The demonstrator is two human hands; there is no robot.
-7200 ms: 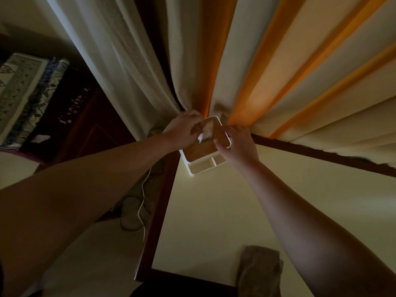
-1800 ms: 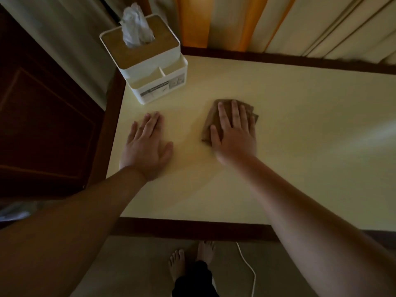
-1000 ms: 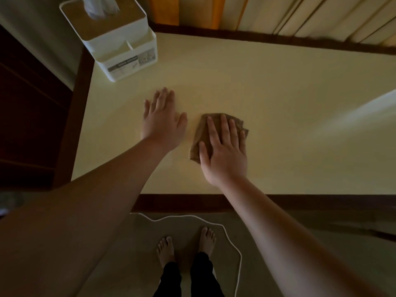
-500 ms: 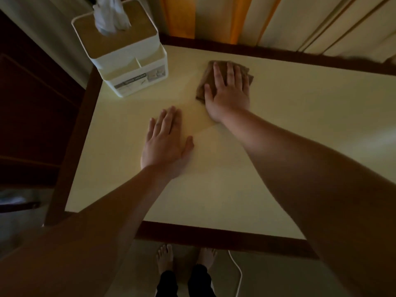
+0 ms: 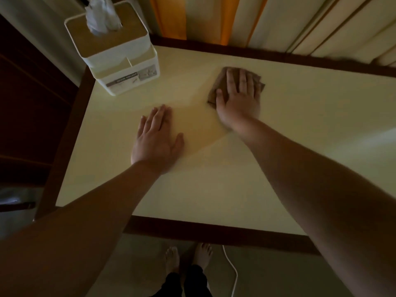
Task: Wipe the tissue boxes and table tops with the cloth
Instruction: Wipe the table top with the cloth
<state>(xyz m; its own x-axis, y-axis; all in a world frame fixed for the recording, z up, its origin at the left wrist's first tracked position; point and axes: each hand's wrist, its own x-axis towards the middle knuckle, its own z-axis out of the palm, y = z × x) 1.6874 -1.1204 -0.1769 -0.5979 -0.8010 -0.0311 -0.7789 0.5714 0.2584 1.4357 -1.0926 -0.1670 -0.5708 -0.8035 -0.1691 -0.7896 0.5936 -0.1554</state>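
A brown folded cloth point(image 5: 217, 86) lies on the cream table top point(image 5: 214, 179), toward the far side. My right hand point(image 5: 237, 97) presses flat on the cloth with straight fingers. My left hand point(image 5: 156, 140) rests flat on the bare table, palm down, to the left of and nearer than the cloth. A white tissue box point(image 5: 115, 54) with a tan lid and a tissue sticking out stands on the far left corner of the table. Both hands are apart from it.
Cream and orange curtains point(image 5: 257, 20) hang right behind the table's dark wooden rim point(image 5: 214, 230). Dark wooden furniture point(image 5: 32, 103) stands to the left. My bare feet point(image 5: 186, 258) and a white cable point(image 5: 232, 273) are on the floor below the near edge.
My right hand has slid the cloth back from the far edge toward me and a little to the right. My left hand stays flat on the table.
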